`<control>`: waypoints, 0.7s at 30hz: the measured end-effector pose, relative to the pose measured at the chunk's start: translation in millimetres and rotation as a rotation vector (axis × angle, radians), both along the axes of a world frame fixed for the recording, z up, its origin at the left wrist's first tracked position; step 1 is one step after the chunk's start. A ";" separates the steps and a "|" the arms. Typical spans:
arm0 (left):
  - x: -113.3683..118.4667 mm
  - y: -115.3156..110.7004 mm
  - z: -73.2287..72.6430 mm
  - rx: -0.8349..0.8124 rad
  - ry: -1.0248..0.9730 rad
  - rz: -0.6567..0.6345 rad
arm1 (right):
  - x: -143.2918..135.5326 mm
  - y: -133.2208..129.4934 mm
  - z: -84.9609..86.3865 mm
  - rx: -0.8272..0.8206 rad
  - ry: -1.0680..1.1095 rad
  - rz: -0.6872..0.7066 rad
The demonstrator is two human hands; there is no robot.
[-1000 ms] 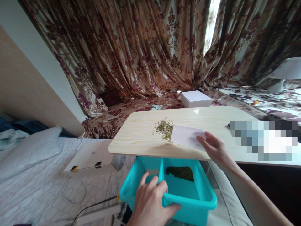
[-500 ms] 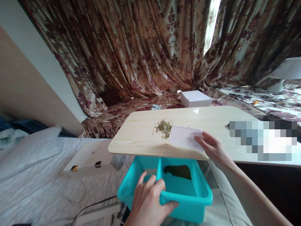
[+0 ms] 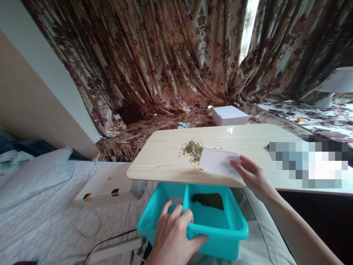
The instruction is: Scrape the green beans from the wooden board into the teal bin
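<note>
My right hand (image 3: 249, 170) grips the right edge of a thin white sheet (image 3: 219, 161), held low over a pale wooden table (image 3: 162, 162). Beside the sheet's left edge lies a loose pile of small greenish grains (image 3: 193, 150), with stray ones around it. My left hand (image 3: 176, 228) is closed on the near rim of a turquoise bin (image 3: 215, 232), at its divider. In the bin's right compartment rests a dark green heap of grains (image 3: 209, 201). The left compartment is partly hidden by my fingers.
Behind the table sits a white box (image 3: 230, 115). A white case (image 3: 106, 184) lies on the bed at the left, near cables. A lamp (image 3: 338, 81) stands far right. A blurred-out patch covers something on the table's right side.
My right hand and the white sheet have shifted slightly to the right, a little away from the pile. My left hand keeps its hold on the bin.
</note>
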State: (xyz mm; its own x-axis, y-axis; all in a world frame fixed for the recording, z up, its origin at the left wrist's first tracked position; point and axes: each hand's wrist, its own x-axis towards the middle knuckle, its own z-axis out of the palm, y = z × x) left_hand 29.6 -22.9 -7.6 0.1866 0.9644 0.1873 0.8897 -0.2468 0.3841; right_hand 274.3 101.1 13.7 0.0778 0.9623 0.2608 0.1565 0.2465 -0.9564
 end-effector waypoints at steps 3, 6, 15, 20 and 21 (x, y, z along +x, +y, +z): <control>1.4 -0.8 -0.5 0.017 -0.012 0.019 | -3.8 3.7 1.6 0.024 0.021 -0.003; 2.4 -1.2 0.6 0.022 -0.013 0.035 | -7.3 8.7 2.2 0.044 0.013 -0.015; -0.9 0.8 2.6 -0.053 0.006 0.007 | -4.9 -1.7 5.4 0.031 -0.057 0.046; 1.9 -0.4 4.0 -0.047 0.026 0.029 | -0.8 -3.6 6.4 0.040 -0.032 0.037; 2.1 -0.7 4.5 -0.047 0.030 0.032 | 0.2 -3.5 6.1 0.042 -0.028 0.034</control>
